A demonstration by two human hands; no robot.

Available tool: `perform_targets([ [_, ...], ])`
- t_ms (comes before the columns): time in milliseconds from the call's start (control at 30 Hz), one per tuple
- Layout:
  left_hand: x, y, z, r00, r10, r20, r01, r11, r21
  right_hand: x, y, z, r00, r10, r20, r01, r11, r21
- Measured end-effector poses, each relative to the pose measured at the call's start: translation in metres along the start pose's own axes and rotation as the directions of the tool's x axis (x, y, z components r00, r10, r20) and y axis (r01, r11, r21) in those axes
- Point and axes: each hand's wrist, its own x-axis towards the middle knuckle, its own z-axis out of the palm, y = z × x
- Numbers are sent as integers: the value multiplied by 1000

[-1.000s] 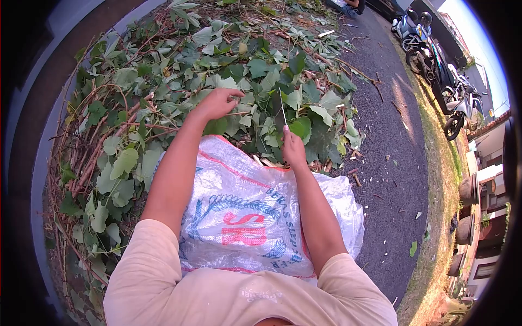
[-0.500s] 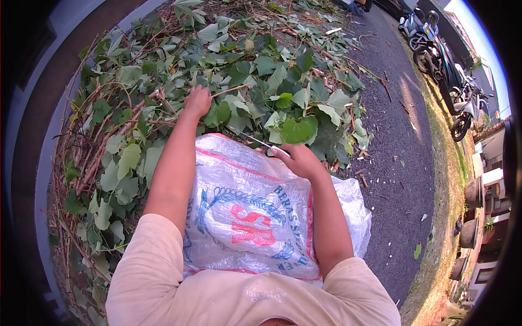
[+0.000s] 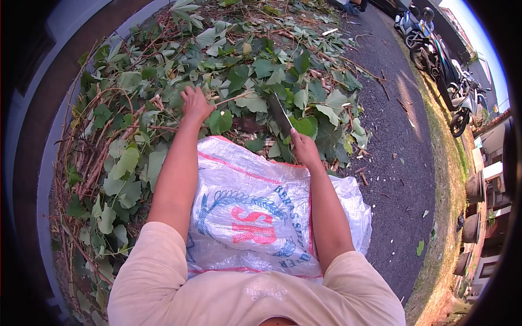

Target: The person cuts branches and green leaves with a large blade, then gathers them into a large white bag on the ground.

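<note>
Branches and green leaves lay heaped along the left of the view, a tangle of reddish stems running beside a grey curb. Further in, the left hand was closed around a thin pale stem that reached off to the right across the leaves; its fingers were curled tight on the stem, with the back of the hand facing the camera. Below both arms a white woven sack with blue and red printing covered the person's lap, its upper edge meeting the leaf pile. A little right of the stem, a knife stood with its broad dark blade angled up and to the left over the leaves, the tip near the far end of the stem; whether the blade touched the stem could not be told. The right hand gripped the knife's handle in a closed fist just above the sack's top edge. More leaves spread past the blade to the edge of dark asphalt, where small scraps of cuttings were scattered. At the far right, parked motorbikes stood in a row beside a strip of grass, well apart from the pile.
</note>
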Motion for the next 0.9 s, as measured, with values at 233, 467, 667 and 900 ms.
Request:
perform_targets([
  [233,28,-68,25,468,231,853,-521,852,55,6,11,9,990,139,0,-136,968,211],
  [467,3,-28,53,684,382,622,-311,923,-226,-24,-37,-32,960,255,113,-271,759,592],
  [667,-27,-16,101,644,288,709,-369,928,-42,-49,-73,-52,978,5,-210,119,811,573],
  [900,-35,-4,84,671,241,701,-331,944,-8,0,5,67,985,-145,-90,136,985,-103],
])
